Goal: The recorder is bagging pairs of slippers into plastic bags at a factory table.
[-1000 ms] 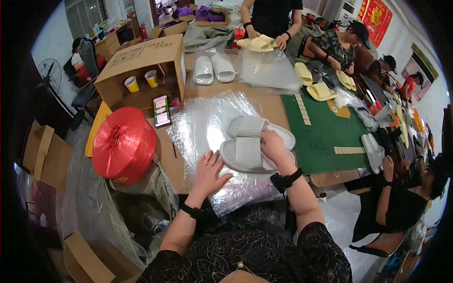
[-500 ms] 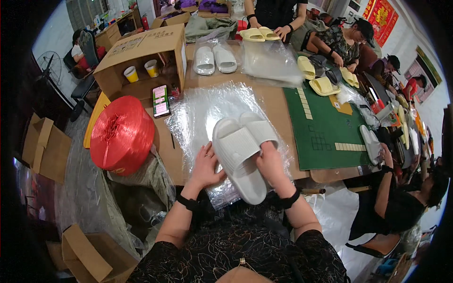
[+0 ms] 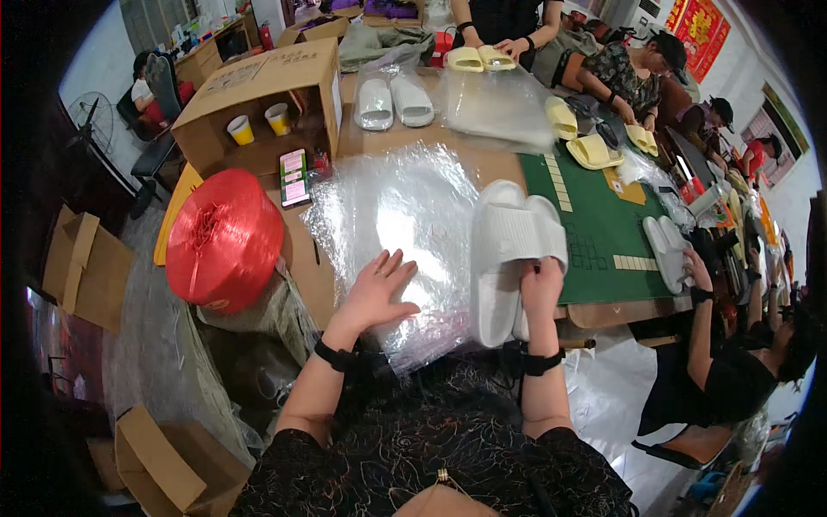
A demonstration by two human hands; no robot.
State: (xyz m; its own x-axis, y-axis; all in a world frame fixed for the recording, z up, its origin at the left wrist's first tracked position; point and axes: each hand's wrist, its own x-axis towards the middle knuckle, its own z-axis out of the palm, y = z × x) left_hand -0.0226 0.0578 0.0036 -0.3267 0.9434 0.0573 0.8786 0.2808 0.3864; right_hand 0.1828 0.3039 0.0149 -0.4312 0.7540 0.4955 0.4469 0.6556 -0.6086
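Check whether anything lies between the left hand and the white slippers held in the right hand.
Nothing visible does. The left hand rests flat on the clear plastic bags; only bare plastic separates it from the white slippers, which the right hand grips.

Open surface (image 3: 482,164) lies beyond the plastic bags (image 3: 396,215), up to the white slippers (image 3: 392,99). Leftward, the red twine spool (image 3: 224,239) and cardboard box (image 3: 258,103) block passage; the green mat (image 3: 603,224) to the right is mostly bare.
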